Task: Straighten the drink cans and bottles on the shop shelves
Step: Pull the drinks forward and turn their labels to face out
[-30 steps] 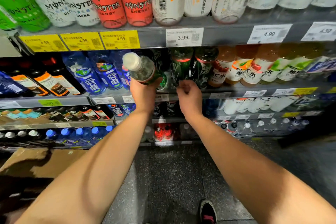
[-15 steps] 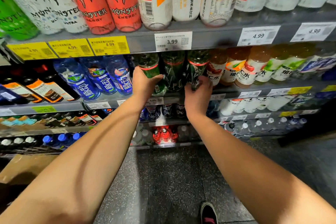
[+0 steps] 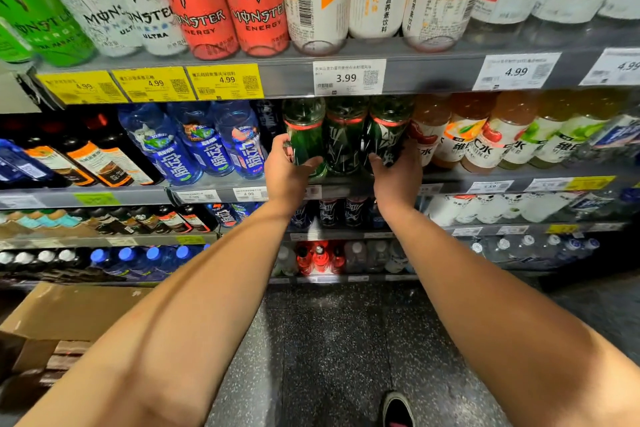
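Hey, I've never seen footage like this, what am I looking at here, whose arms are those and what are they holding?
There is no machine here. The picture comes from a wide-angle camera worn on a person's head, looking forward and down, so the two bare arms are that person's own. They stand before shop shelves of drinks. The left hand grips the left one of three green bottles on the second shelf, and the right hand grips the right green bottle; the middle green bottle stands between them. Blue bottles stand to their left, orange and pale vitamin drinks to their right. Above are Monster cans and price tags, one reading 3.99. A cardboard box lies on the floor at lower left, and a shoe shows at the bottom.
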Tool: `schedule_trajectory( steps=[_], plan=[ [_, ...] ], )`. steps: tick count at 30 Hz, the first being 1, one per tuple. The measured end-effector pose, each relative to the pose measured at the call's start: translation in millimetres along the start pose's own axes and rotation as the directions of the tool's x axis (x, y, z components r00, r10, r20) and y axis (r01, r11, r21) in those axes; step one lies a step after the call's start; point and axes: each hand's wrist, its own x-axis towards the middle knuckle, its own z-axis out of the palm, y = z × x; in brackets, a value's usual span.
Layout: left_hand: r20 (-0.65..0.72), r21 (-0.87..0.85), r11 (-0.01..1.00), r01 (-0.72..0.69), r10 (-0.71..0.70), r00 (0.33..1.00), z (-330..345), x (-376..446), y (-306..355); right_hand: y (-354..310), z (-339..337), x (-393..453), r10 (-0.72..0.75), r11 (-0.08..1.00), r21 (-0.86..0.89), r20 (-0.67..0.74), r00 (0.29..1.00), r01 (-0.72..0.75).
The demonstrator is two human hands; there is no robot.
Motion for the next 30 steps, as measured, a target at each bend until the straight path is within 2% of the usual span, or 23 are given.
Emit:
schedule_trajectory(
  steps=[6, 13, 20, 26, 30],
  plan=[
    [-0.116, 0.017, 1.0, -0.021, 0.023, 0.993, 5, -11, 2, 0, 2, 3, -0.005, 1.0, 0.027, 0.039, 0.999, 0.004],
    [-0.111, -0.037, 0.998, -0.045, 0.04, 0.993, 4, -16, 2, 4, -1, 7, -0.053, 0.999, -0.004, 0.091, 0.994, 0.053],
    [-0.149, 0.002, 0.997, 0.075, -0.074, 0.986, -19, -24, 6, -16, 3, -39, -0.026, 0.995, 0.096, 0.018, 1.0, 0.024],
    [-0.125, 0.013, 0.991, 0.13, -0.128, 0.984, -66, -40, 15, -51, 9, -85, -0.014, 0.972, 0.233, 0.194, 0.981, -0.032],
    [-0.015, -0.141, 0.978, 0.154, -0.158, 0.987, -94, -56, 41, -89, -3, -104, -0.065, 0.966, 0.259, 0.248, 0.967, -0.001]
  ],
)
